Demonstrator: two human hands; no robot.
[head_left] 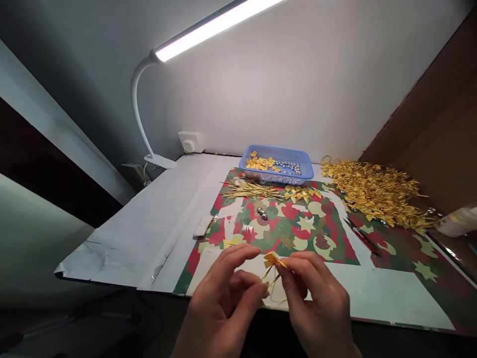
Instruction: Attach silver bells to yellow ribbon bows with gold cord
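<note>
A small yellow ribbon bow with thin gold cords trailing below it is held up over the table's front edge. My right hand pinches the bow's right side between thumb and fingers. The cords run down to my left hand, whose thumb and finger close on a gold cord. Beyond my hands, a few silver bells lie on the patterned sheet. Farther back are a bundle of gold cords and several loose yellow bows.
A blue basket at the back holds yellow bows and silver beads. To the right sits a large heap of gold bows, with dark tweezers in front. A lamp is clamped at the left; a bottle lies far right.
</note>
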